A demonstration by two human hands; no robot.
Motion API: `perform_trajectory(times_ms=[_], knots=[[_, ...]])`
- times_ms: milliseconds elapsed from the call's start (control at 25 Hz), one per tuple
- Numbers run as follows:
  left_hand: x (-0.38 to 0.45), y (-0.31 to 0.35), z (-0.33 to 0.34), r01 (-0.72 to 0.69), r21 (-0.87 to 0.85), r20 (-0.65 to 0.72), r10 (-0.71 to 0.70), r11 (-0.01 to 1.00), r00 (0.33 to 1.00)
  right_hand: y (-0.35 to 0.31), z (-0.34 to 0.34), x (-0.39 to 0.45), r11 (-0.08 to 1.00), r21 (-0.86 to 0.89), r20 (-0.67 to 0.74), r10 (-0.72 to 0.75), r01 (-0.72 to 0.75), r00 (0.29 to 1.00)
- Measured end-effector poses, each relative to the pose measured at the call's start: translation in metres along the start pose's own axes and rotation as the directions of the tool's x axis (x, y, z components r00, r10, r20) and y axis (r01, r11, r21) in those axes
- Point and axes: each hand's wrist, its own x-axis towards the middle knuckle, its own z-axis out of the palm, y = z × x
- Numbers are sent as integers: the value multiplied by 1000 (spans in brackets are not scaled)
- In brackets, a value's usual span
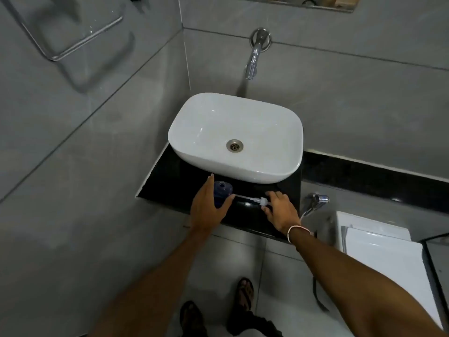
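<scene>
A small blue bottle (223,190) stands open-topped on the black counter (167,183), just in front of the white basin (171,132). My left hand (206,210) holds it, fingers along its left side and thumb on its right. The pump head (263,201) lies on the counter to the right, its thin clear tube (245,197) pointing at the bottle. My right hand (281,211) pinches the pump head with curled fingers. A pale band circles that wrist.
A chrome wall tap (254,59) hangs over the basin. A second chrome tap (315,201) sticks out at the counter's right end, above a white cistern lid (379,249). A towel rail (73,42) is on the left wall. My sandalled feet (245,295) stand on grey tiles.
</scene>
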Motion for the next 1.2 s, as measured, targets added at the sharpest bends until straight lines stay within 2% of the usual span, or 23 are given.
perform_trajectory(times_ms=[80,240,360,480,600,760,840,1000,1200], knots=[[3,-2,10,125,-123,16,-124,985,992,3,2,9,1000,16,-38,-19,20,999],[9,-11,28,231,-237,-83,-257,944,963,12,11,16,975,207,-68,-70,83,995],[13,-15,36,238,-276,-144,-285,931,948,15,7,14,929,348,-155,-73,124,985],[14,-18,42,230,-271,-179,-283,935,942,11,-18,20,817,553,-231,-40,165,972],[14,-23,43,196,-238,-180,-242,951,954,4,-53,21,716,682,-168,-43,148,985],[12,-26,39,151,-140,-174,-175,979,969,-25,-97,18,747,575,-286,-198,333,938],[10,-27,39,148,-141,-168,-170,979,971,-40,-117,26,775,483,-279,-304,407,911],[9,-27,39,140,-173,-177,-171,975,969,-68,-143,42,830,306,-97,-461,467,882],[10,-30,39,119,-145,-184,-145,982,972,-102,-147,52,851,134,74,-519,508,851]])
